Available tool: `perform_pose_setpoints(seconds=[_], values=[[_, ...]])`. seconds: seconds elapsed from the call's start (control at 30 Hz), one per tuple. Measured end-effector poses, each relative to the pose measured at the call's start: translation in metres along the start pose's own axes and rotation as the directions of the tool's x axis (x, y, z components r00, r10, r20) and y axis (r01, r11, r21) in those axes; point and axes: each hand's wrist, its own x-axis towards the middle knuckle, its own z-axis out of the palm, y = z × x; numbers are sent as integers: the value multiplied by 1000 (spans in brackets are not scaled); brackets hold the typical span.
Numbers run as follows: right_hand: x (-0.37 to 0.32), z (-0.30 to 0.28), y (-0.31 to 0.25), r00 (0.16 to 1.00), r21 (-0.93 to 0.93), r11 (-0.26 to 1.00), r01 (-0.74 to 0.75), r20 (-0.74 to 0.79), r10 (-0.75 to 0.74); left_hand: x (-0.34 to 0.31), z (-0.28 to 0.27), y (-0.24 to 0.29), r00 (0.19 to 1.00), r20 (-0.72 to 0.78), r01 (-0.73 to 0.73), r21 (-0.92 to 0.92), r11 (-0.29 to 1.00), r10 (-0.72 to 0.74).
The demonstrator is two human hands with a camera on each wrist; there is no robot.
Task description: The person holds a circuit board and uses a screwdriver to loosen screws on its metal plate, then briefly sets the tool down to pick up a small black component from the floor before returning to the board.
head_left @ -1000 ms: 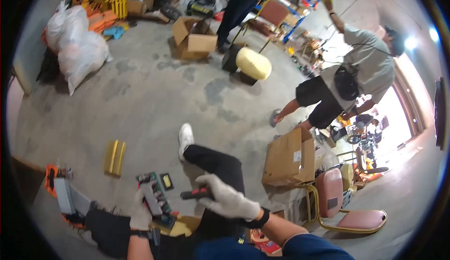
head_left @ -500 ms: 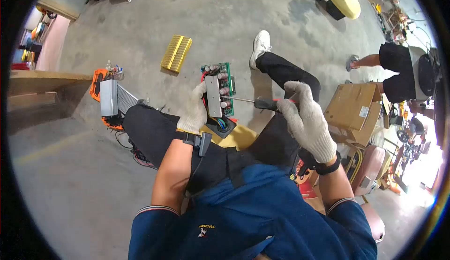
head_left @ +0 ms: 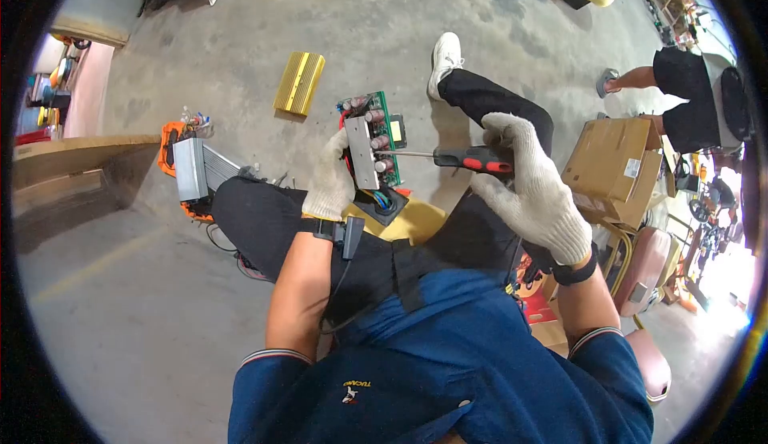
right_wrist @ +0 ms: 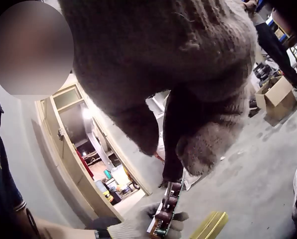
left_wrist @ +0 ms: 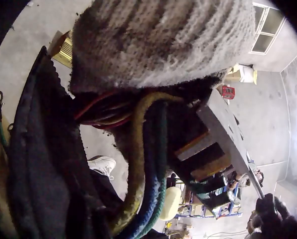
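Gloved, my left hand grips a green circuit board by the long grey metal bar along its side. Round capacitors line the board. Thick yellow, blue and green wires run from its lower end in the left wrist view. My right hand, also gloved, holds a screwdriver by its black and red handle, thumb and fingers on either side. The shaft lies level across the board, its tip right at the metal bar.
A gold finned metal housing lies on the floor ahead. At left are a silver and orange device and a wooden edge. A cardboard box stands at right, near a person's leg. A yellow panel lies between my knees.
The head view has tilted down from the room to my lap. The screwdriver, apart from the board a second ago, has come across it to the metal bar. My left hand keeps its grip.
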Motion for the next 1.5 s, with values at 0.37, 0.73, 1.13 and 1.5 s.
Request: perform_pose_setpoints(seconds=[0.37, 0.73, 1.13, 1.5], values=[[3, -4, -3, 999, -43, 998, -52, 5, 52, 5, -13, -2, 999, 43, 23, 17, 1000, -24], [4, -4, -2, 1000, 16, 999, 30, 6, -30, 9, -21, -4, 994, 86, 67, -3, 998, -67], [7, -7, -1, 991, -102, 986, 130, 33, -127, 6, -12, -1, 995, 71, 68, -49, 996, -64], [13, -8, -3, 985, -89, 981, 171, 33, -169, 2, -4, 1, 1000, -9, 29, 60, 998, -28]])
